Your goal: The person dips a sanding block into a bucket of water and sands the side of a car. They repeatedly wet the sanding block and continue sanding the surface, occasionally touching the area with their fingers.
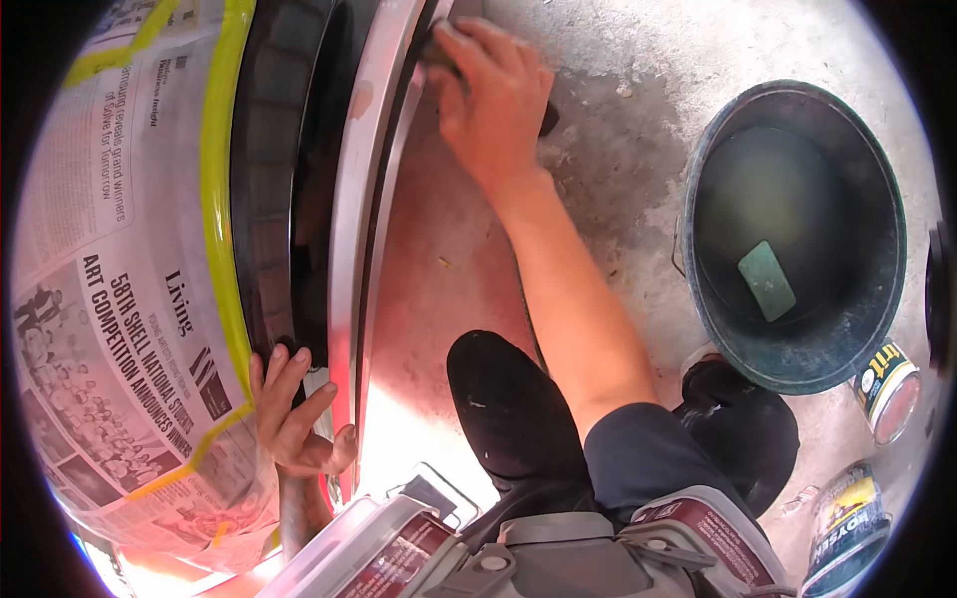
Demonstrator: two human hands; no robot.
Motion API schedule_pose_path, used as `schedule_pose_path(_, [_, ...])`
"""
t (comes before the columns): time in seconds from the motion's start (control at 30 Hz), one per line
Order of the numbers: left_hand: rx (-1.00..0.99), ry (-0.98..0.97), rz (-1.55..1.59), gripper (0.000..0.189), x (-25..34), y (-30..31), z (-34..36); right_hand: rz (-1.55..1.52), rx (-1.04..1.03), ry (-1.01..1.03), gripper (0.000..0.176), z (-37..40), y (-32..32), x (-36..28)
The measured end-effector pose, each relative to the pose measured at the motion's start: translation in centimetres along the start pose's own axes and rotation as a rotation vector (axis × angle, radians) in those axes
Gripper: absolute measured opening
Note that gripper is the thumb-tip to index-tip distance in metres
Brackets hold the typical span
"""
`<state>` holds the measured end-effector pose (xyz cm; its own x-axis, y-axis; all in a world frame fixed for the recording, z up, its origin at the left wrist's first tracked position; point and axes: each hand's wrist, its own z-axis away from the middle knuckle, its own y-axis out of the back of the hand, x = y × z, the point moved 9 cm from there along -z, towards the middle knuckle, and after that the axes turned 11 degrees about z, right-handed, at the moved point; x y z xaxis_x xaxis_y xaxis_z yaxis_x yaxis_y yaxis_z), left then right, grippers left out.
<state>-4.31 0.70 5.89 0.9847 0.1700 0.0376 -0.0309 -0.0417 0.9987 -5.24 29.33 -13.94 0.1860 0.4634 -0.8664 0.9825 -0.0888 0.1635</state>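
My right hand (493, 100) is at the top, fingers closed over a dark pad (437, 55) and pressing it against the edge where a silver strip (364, 169) meets a red panel (439, 269). My left hand (294, 414) rests at the lower left with fingers spread, holding nothing. Its fingertips touch the dark curved part (274, 179) beside newspaper (120, 249) fixed with yellow tape (214, 149).
A dark bucket (797, 369) of cloudy water with a green pad (766, 281) in it stands on the concrete floor (638, 149) at right. Two tins (887, 389) (847, 518) lie below it. My black-trousered knee (508, 409) is against the red panel.
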Motion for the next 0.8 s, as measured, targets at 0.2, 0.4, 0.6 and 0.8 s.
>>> schedule_pose_path(0.2, [-0.027, 0.016, -0.021, 0.037, -0.1, 0.0, 0.2, -0.009, 0.014, -0.008, 0.042, -2.0, -0.9, 1.0])
schedule_pose_path(0.4, [-0.019, -0.013, -0.007, 0.038, 0.1, 0.0, -0.1, -0.03, -0.016, -0.015, 0.042, 1.1, 0.6, -0.7])
schedule_pose_path(0.6, [-0.009, -0.008, -0.002, 0.037, 0.1, 0.0, 0.0, -0.03, -0.032, 0.026, 0.041, -3.8, 0.9, -0.3])
schedule_pose_path(0.8, [0.007, -0.002, -0.014, 0.038, 0.0, 0.0, 0.0, -0.093, -0.039, -0.075, 0.042, 2.4, 0.4, -0.5])
